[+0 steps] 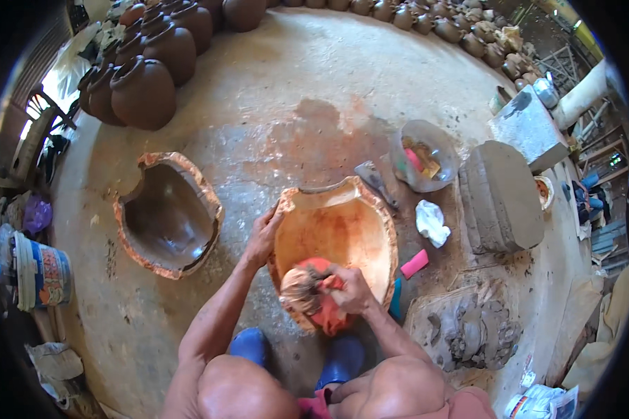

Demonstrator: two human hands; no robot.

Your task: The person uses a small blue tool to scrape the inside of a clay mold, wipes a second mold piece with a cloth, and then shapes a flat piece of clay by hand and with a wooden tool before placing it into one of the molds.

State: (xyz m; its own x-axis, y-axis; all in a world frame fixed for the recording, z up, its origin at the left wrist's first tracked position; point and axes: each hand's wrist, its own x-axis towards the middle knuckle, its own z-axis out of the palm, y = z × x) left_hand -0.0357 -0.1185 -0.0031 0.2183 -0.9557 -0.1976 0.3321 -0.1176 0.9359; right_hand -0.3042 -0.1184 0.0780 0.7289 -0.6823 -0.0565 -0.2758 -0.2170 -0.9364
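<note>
Between my knees stands a half pot mould (335, 230), a hollow shell with a rough orange rim and a pale, dusty inside. My left hand (264, 234) grips its left rim, fingers closed over the edge. In my right hand (351, 290) is a red and tan cloth bundle (302, 290), pressed to the near part of the hollow; red cloth hangs below my fingers. To the left lies a second half mould (168, 216), its hollow dark and shiny, with no hand on it.
At right are a clear plastic basin (426, 155), a white crumpled bag (432, 223), a pink block (414, 264), a large grey clay slab (504, 195) and clay scraps (475, 332). Dark round pots (143, 94) crowd the far left. A white bucket (42, 271) stands at left.
</note>
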